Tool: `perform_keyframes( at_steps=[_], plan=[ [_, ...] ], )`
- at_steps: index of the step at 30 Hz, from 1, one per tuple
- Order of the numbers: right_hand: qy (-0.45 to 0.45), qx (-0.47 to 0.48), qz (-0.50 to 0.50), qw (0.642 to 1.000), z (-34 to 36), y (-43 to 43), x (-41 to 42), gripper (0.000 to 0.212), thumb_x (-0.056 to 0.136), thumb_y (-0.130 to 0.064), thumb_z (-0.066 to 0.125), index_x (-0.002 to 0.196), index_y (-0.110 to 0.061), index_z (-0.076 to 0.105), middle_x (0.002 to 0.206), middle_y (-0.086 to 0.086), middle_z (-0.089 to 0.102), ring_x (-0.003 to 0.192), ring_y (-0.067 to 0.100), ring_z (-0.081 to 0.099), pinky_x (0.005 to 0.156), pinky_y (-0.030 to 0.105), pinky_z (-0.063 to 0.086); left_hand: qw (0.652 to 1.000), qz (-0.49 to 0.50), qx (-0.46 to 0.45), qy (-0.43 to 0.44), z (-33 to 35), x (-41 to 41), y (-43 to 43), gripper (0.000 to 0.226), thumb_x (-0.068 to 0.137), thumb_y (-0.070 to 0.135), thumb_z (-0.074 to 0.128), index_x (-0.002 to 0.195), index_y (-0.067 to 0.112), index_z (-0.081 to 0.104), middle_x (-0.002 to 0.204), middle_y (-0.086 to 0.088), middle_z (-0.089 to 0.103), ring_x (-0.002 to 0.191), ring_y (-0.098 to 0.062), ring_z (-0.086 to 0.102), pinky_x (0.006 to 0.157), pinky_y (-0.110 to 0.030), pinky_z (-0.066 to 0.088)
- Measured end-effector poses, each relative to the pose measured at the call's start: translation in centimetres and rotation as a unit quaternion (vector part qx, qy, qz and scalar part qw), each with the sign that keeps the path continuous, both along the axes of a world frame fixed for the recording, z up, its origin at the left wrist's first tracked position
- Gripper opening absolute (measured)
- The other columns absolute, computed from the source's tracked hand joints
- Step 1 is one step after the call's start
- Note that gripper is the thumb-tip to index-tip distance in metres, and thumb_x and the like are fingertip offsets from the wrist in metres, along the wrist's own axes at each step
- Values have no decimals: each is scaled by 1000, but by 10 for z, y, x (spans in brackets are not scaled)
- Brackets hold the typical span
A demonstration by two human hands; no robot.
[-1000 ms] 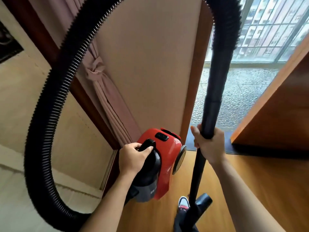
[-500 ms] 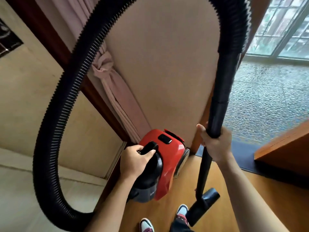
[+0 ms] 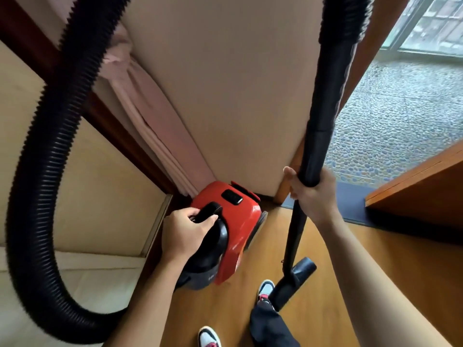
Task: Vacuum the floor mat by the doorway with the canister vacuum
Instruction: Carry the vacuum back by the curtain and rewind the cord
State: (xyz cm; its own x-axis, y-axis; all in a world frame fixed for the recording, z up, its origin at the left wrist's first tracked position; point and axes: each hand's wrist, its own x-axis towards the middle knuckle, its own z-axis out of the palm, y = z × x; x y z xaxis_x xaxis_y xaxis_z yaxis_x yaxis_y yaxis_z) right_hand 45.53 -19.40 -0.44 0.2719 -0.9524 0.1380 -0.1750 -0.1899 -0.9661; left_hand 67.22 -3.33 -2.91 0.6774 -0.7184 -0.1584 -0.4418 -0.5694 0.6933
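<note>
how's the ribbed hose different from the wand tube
The ribbed hose is corrugated and curves in a wide loop, while the wand tube is smooth and straight. The right hand grips the wand tube; no hand is on the ribbed hose. Both are black.

Setting: a home, at the doorway from an inner room to a balcony. Evidence recorded:
- honey-coloured wooden plank floor
- pale pink fabric curtain, knotted back beside a dark brown wooden frame
- dark grey floor mat, which lay across the threshold
- blue-grey pebble-patterned tiled floor beyond it
- metal-framed glazed window at the far side, where the blurred shapes outside were probably neighbouring apartment blocks
</note>
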Motion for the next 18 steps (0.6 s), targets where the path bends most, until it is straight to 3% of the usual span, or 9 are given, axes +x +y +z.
perform_keyframes(
  at_steps=[6,10,12,15,18],
  plan=[
    [24,-22,-21,999,-44,14,19,34,96,-7,70,65,-15,57,54,-12,60,48,9,59,50,14,46,999,-51,10,-3,-47,29,28,29,77,37,81,64,14,70,55,3,66,56,-13,63,55,-39,52],
    [25,-36,-28,999,-81,25,28,27,96,-8,70,71,-6,60,56,-15,61,51,7,62,51,12,47,997,-72,8,-3,-85,44,45,23,75,35,83,65,18,71,58,9,67,59,-8,64,58,-38,55],
    [29,-48,-23,998,-104,26,32,25,97,-9,69,74,-2,62,57,-12,61,53,9,64,52,13,49,997,-80,13,-1,-112,49,48,21,74,34,84,65,19,72,59,13,67,60,-5,65,57,-36,55],
    [34,-58,-28,997,-147,23,36,29,97,-13,69,76,6,62,62,8,62,55,18,64,53,22,53,995,-94,22,-2,-164,52,44,20,73,34,85,66,20,73,59,15,67,61,-4,64,55,-32,51],
    [33,-64,-30,997,-195,15,39,31,97,-19,69,75,1,61,61,8,59,55,18,62,54,29,54,994,-105,33,1,-223,51,35,16,73,34,85,68,23,74,60,16,68,62,-1,64,56,-25,48]
  ],
)
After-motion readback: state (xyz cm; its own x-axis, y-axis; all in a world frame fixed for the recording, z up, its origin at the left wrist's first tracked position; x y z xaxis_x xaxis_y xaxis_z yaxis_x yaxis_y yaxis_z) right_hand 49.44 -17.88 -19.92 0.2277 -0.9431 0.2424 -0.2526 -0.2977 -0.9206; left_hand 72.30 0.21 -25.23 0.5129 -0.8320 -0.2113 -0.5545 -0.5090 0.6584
